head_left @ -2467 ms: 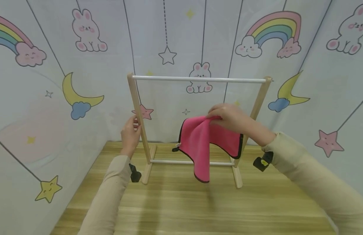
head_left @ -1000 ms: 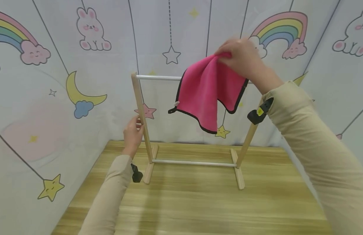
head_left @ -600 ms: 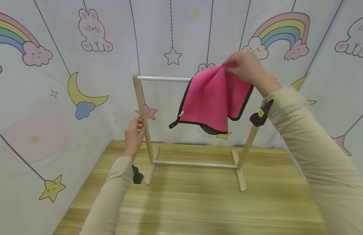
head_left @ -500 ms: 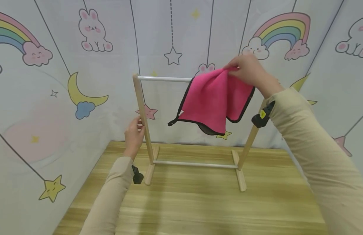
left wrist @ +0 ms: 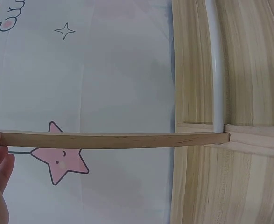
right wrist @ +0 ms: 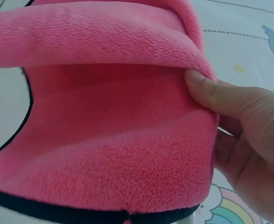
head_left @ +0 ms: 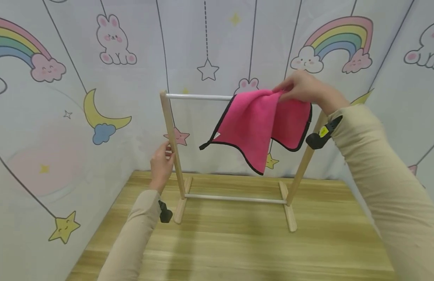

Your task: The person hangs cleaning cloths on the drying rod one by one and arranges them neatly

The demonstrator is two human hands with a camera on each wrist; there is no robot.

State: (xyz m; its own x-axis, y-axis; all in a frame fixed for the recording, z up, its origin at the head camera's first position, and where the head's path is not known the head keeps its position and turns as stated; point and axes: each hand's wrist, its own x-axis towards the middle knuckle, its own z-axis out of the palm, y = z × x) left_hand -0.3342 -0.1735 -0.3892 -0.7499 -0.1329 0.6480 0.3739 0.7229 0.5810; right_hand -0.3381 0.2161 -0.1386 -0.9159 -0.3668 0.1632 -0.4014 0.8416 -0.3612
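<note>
A pink plush towel (head_left: 250,121) with black edging and a small corner loop hangs in folds at the upper rail (head_left: 199,97) of a wooden drying rack. My right hand (head_left: 305,88) pinches the towel at its top, right of the middle. In the right wrist view the thumb (right wrist: 211,93) presses on the pink fabric (right wrist: 127,163), with the other fingers behind it. The cloth hides part of the rail; whether it rests on it I cannot tell. My left hand (head_left: 161,167) holds the rack's left post (head_left: 174,146), which also crosses the left wrist view.
The rack's lower bar (head_left: 234,199) and feet (head_left: 290,218) stand on a wood-grain tabletop (head_left: 231,249). A white backdrop (head_left: 139,97) printed with rabbits, stars and rainbows surrounds it. A black camera mount (head_left: 320,134) sits on the right wrist.
My right hand raised the towel from below the upper rail to above it, then lowered it to rail height, slightly rightward. My left hand stays on the post.
</note>
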